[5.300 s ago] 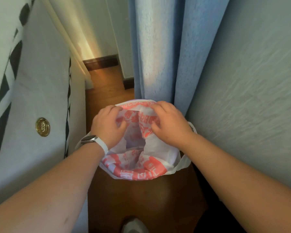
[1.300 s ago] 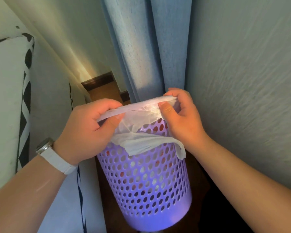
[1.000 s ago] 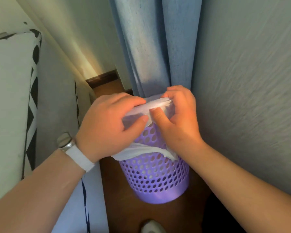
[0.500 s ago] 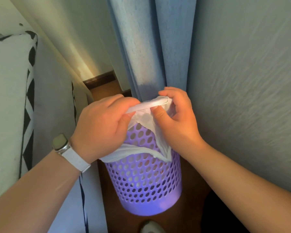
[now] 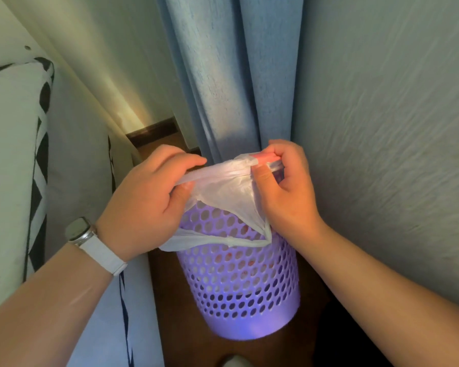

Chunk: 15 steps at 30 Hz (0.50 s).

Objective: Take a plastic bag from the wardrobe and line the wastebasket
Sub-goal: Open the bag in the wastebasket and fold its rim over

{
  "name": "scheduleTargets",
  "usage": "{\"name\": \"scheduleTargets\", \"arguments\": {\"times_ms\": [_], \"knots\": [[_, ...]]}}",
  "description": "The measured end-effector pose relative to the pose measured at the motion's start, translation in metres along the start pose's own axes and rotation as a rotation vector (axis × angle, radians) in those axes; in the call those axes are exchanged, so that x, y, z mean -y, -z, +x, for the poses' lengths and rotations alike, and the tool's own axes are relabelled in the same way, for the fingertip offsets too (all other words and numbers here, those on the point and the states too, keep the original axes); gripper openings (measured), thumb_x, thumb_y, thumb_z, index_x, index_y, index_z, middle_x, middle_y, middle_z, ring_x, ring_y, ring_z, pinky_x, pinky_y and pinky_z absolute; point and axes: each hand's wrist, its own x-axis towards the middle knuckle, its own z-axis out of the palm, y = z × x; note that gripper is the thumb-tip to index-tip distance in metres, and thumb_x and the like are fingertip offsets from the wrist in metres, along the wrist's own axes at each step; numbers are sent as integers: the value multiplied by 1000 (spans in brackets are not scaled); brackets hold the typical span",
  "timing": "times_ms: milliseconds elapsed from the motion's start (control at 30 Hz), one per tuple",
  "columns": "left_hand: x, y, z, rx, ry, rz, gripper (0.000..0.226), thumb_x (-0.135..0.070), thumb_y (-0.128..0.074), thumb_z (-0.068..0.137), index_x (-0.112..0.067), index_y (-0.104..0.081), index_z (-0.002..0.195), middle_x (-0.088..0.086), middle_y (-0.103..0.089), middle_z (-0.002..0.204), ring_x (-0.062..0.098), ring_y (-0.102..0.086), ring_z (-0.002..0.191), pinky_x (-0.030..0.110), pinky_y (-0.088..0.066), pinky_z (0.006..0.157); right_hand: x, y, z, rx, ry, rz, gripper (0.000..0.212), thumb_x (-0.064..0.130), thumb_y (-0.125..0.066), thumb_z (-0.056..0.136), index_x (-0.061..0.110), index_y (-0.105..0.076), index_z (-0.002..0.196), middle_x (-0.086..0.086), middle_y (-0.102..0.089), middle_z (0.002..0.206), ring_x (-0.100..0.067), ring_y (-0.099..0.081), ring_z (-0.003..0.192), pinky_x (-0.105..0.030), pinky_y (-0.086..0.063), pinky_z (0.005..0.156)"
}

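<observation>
now both hands are at the top of the purple perforated wastebasket, which stands on the dark wooden floor in a narrow gap. the white plastic bag sits in the basket, with its mouth drawn over the rim and a loose fold hanging down the outside on the near side. red print on it shows faintly through the holes.

the left hand grips the bag's rolled edge at about 10 o'clock of the rim, with fingers curled over the top and thumb tucked under. the right hand pinches the edge at about 1 o'clock, thumb against bent fingers, just where a pink strip of the bag shows. between the 2 hands the edge is pulled into a taut band.

a silver watch on a white strap sits on the left wrist. at 12 o'clock of the basket hangs a blue curtain. at 3 o'clock is a pale textured wall, near the right hand. at 9 o'clock lies white fabric with a black diamond border. a dark baseboard shows far back at 11 o'clock.
</observation>
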Motion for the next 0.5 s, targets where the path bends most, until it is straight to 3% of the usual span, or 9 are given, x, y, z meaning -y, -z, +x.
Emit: {"name": "scheduleTargets", "arguments": {"times_ms": [133, 333, 500], "knots": [[-13, -1, 3, -55, 14, -19, 37, -27, -50, 91, -11, -61, 122, 4, -59, 114, 19, -56, 101, 34, -44, 86, 7, -1, -1, -22, 56, -96, 14, 25, -60, 82, 13, -59, 90, 7, -51, 96, -15, -52, 95, -35, -43, 86], [-40, -14, 6, -206, 51, 164, 26, -28, -55, 89, -16, -66, 109, 3, -68, 95, 28, -63, 87, 43, -46, 78, 30, -20, -13, 27, -15, -135, 23, 35, -57, 82, 19, -60, 98, 2, -53, 106, -18, -46, 107, -17, -30, 95], [-30, -11, 5, -246, 36, 209, 22, -27, -51, 94, -14, -68, 92, 5, -61, 76, 30, -58, 72, 43, -44, 64, 34, -25, -19, 67, -10, -159, 24, 38, -57, 83, 21, -61, 99, 3, -51, 107, -19, -45, 108, -15, -28, 95]]}}
